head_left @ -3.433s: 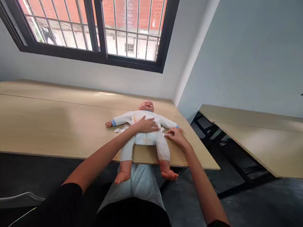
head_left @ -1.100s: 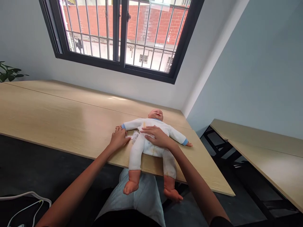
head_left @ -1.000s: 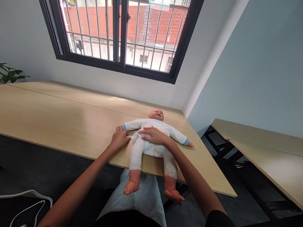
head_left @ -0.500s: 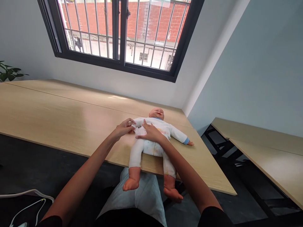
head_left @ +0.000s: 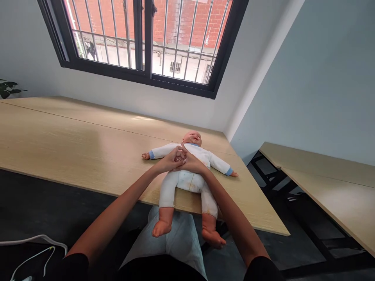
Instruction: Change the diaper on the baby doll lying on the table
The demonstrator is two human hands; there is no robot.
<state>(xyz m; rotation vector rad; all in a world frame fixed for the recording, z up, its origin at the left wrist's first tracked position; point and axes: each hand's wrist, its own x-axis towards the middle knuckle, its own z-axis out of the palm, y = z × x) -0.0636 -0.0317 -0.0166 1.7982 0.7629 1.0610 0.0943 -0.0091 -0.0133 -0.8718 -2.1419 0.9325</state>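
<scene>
- A baby doll (head_left: 191, 181) lies on its back on the pale wooden counter (head_left: 58, 144), near its right end, head (head_left: 192, 137) toward the window wall.
- It wears a white suit (head_left: 168, 191) with blue cuffs and collar; yellowish marks show between and on the legs.
- The doll's arms are spread out to either side, and its bare feet (head_left: 162, 224) stick out past the counter's near edge.
- The left hand (head_left: 174, 159) and right hand (head_left: 191, 160) meet over the doll's belly, touching each other.
- The left hand's fingers are bent inward against the right; whether either hand pinches anything is hidden, so I cannot tell.
- Both forearms reach in from below, out of black sleeves (head_left: 72, 263), one on each side of the doll's legs.
- Beyond the counter is a barred window (head_left: 181, 86); a plant (head_left: 8, 90) shows at the left edge.
- Another table (head_left: 328, 168) stands apart on the right; a white cable (head_left: 35, 237) curves at lower left.
</scene>
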